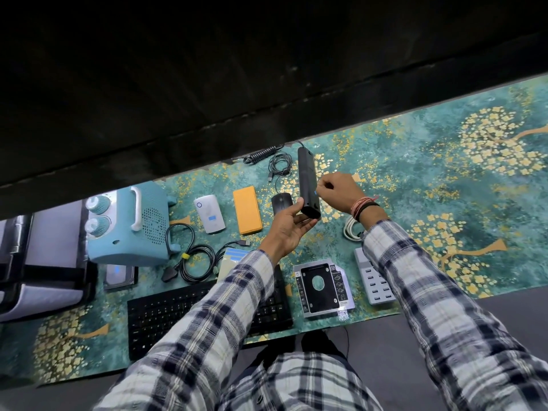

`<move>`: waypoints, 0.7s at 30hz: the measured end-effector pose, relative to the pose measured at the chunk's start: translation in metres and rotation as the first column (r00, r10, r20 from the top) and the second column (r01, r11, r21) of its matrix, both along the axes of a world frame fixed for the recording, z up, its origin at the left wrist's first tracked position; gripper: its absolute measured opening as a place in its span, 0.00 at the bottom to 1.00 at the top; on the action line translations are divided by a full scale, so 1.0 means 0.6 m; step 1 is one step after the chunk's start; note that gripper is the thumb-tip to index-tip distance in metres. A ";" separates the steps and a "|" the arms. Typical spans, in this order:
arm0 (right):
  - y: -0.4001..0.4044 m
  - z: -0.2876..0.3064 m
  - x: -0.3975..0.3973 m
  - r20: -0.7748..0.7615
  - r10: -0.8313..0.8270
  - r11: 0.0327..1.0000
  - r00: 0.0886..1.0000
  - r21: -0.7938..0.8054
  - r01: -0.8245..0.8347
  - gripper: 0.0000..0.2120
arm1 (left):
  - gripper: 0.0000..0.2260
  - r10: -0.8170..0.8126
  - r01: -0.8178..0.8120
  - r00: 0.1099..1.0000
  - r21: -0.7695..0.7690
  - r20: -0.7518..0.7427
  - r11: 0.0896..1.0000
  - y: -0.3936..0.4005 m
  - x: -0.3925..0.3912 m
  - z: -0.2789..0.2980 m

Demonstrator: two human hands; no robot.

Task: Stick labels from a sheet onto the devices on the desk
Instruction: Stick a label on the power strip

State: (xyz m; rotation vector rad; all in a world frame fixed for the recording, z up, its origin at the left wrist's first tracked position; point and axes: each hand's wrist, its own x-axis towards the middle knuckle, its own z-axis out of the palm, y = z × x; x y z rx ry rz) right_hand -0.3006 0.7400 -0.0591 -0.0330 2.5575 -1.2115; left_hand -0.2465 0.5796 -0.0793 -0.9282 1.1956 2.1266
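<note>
We hold a long black device (308, 182) up off the surface (415, 179), its near end cradled in our left hand (287, 229), whose fingers curl round that end from below while the far end tilts away from us. Our right hand (338, 192), just to the right of the device, has its fingers pinched together against the casing, where a small blue label (316, 192) shows at the fingertips; whether the label is fully down we cannot tell. The device looks rigid and light enough for one hand, its smooth dark shell likely slippery, so a grip at the near end, with the flat side left free for pressing, seems the sound choice. The label itself looks thin and limp and is best taken by an edge. The label sheet (234, 261) lies below our left wrist, partly hidden by the sleeve. To the left of our left hand rest a black mouse (281, 202), an orange pack (247, 209) and a white device (209, 213) already bearing a blue label.
</note>
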 end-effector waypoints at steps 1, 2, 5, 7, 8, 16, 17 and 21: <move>0.003 0.000 0.002 0.009 -0.044 0.998 0.999 -0.041 0.044 0.11 | 0.10 0.001 -0.001 1.000 0.000 0.002 1.000 0.000 0.000 0.000; 0.005 -0.001 0.005 0.023 -0.083 0.993 0.996 -0.085 0.085 0.10 | 0.09 0.002 -0.002 1.000 0.000 0.004 1.000 0.000 0.000 0.000; 0.009 -0.005 0.014 0.070 -0.169 0.958 0.983 -0.224 0.180 0.07 | 0.10 0.002 -0.002 1.000 0.002 0.003 1.000 0.000 -0.001 0.000; 0.012 -0.011 0.018 0.086 -0.188 0.937 0.978 -0.283 0.205 0.07 | 0.11 -0.001 0.001 1.000 0.003 -0.003 1.000 0.000 -0.001 -0.001; 0.013 -0.014 0.020 0.091 -0.186 0.933 0.978 -0.296 0.204 0.07 | 0.11 -0.003 0.003 1.000 0.003 -0.004 1.000 0.000 0.000 -0.001; 0.009 -0.026 0.017 -0.037 -0.001 1.000 0.999 -0.013 0.000 0.09 | 0.12 -0.007 0.007 1.000 0.012 -0.005 1.000 0.000 0.001 -0.001; 0.008 -0.024 0.015 -0.051 0.027 0.999 0.998 0.019 -0.027 0.09 | 0.12 -0.009 0.009 1.000 0.012 -0.006 1.000 0.000 0.001 -0.001; 0.005 -0.015 0.007 -0.085 0.138 0.984 0.987 0.125 -0.126 0.10 | 0.12 -0.011 0.011 1.000 0.013 -0.008 1.000 0.000 0.000 -0.001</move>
